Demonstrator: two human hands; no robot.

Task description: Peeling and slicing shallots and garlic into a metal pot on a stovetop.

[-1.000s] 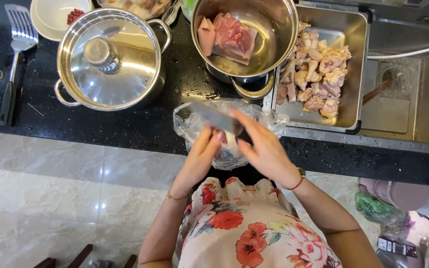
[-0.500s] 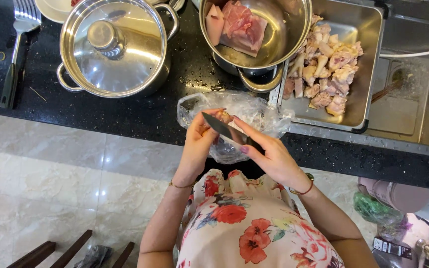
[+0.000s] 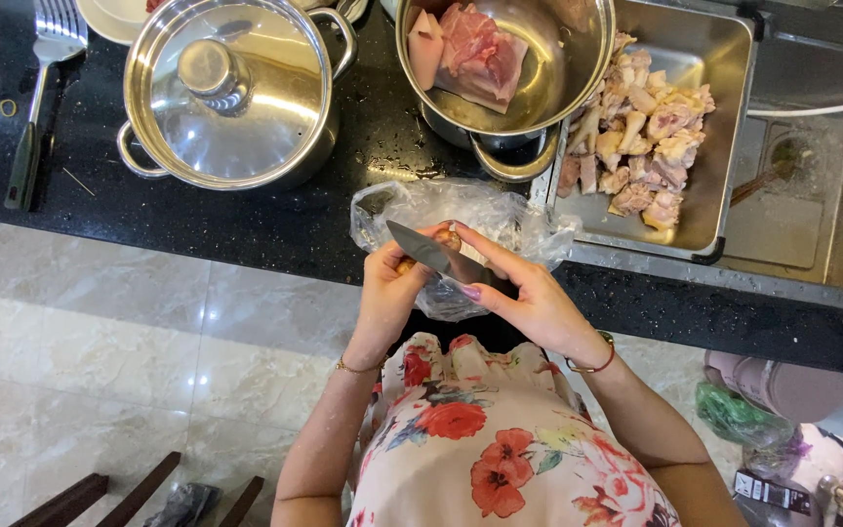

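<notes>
My right hand point(image 3: 529, 298) grips a dark-bladed knife point(image 3: 426, 250), its tip pointing up and to the left. My left hand point(image 3: 387, 293) holds a small brownish piece of food point(image 3: 446, 237) against the blade; I cannot tell what the piece is. Both hands hover over a crumpled clear plastic bag point(image 3: 490, 220) lying at the front edge of the black counter point(image 3: 246, 224).
A lidded steel pot point(image 3: 226, 93) stands at the back left. An open steel pot point(image 3: 539, 59) holds raw meat point(image 3: 470, 49). A steel tray point(image 3: 724, 127) of cut chicken pieces point(image 3: 636, 137) sits to the right. A slotted spatula point(image 3: 41, 88) lies far left.
The knife has shifted from over the bag to lie between both hands, blade angled left. The left hand now holds the small piece against it, and the view is closer.
</notes>
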